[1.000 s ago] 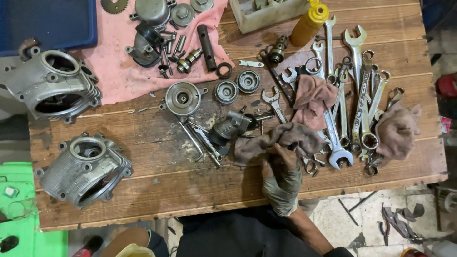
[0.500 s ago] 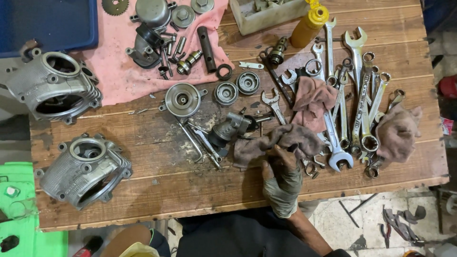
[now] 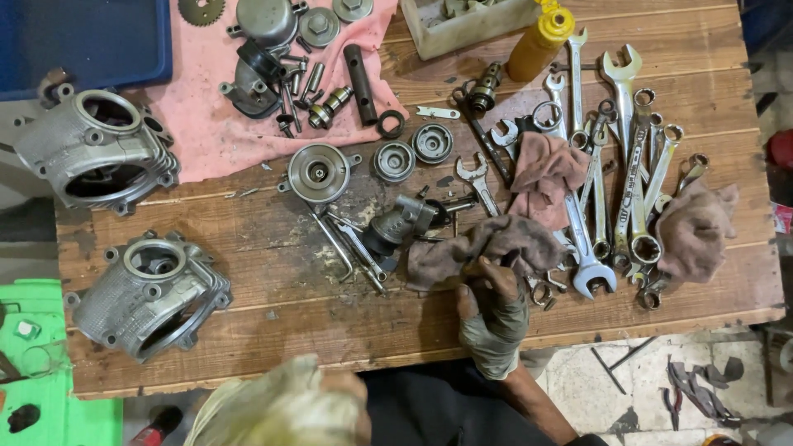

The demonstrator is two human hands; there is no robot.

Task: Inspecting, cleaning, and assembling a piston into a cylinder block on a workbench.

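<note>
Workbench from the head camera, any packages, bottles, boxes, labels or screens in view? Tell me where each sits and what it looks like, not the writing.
Squeeze bottle: top edge of the bench, right of centre; amber-yellow body, yellow cap, lying tilted.
Open box: top edge, just left of the bottle; pale rectangular tray with small parts inside.
Blue bin: top left corner; flat, dark blue.
No labels, signs or screens can be made out.

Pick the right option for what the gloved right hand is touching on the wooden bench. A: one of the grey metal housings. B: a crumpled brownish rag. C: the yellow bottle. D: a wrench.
B: the right hand has its fingers on the crumpled brownish rag near the bench's front edge, apart from the wrenches, the yellow bottle and the grey metal housings.
</note>
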